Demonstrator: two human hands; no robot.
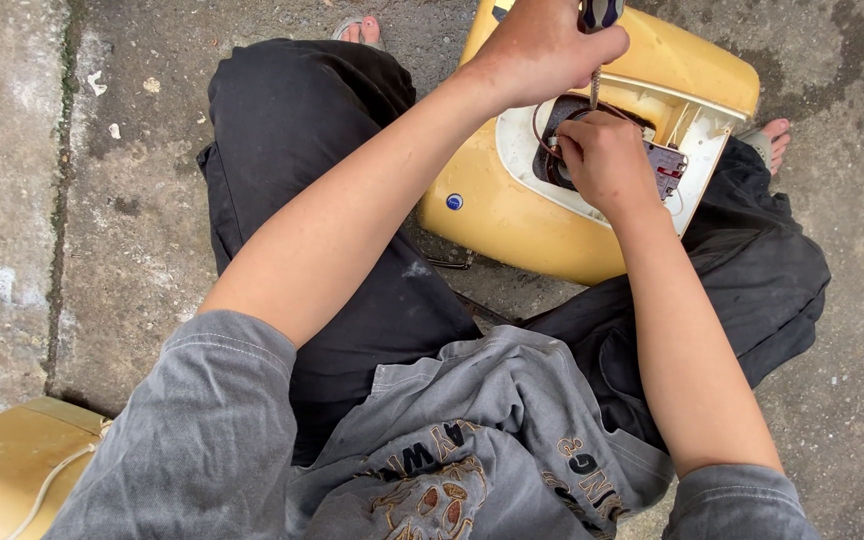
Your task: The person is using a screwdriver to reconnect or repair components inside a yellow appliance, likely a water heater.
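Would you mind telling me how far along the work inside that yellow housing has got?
Done: the yellow housing lies open, its dark round cavity and wires exposed. In hand: the left hand drives a screwdriver down into it while the right hand steadies parts inside. Left: the opening is not yet closed.

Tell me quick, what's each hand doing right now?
Left hand: closed around a dark-handled metal screwdriver.
Right hand: fingers curled into the open cavity of the rounded yellow plastic appliance; what it grips cannot be told.
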